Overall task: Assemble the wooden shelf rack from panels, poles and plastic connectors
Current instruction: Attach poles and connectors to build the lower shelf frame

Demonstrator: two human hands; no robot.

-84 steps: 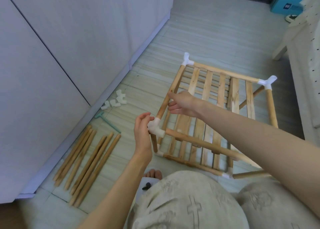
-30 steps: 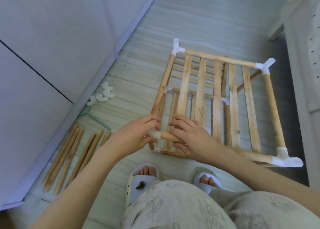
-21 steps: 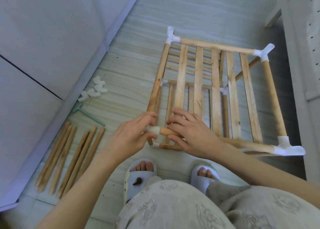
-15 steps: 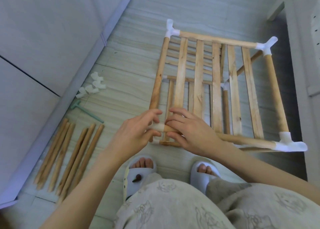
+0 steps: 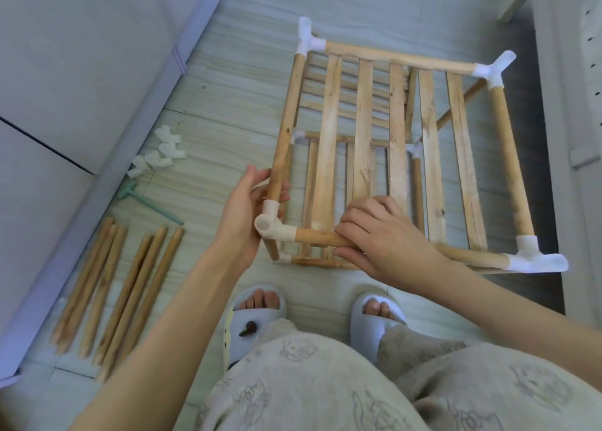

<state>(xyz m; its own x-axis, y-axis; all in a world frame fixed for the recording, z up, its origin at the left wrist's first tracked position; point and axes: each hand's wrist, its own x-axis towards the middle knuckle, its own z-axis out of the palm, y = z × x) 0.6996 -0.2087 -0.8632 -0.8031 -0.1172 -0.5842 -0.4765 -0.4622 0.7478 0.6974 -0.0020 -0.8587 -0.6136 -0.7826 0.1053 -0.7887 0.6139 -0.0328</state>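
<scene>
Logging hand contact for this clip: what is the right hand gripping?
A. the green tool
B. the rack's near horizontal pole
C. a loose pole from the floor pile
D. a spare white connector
B: the right hand curls round the near horizontal pole, beside the corner connector.

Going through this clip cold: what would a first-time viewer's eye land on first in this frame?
The half-built wooden rack fills the centre and right, its white corner connector nearest the viewer. The left hand cups that corner while the right hand has its grip on the front pole. On the floor at left lie spare poles, with loose white connectors beyond them by the wall.
</scene>
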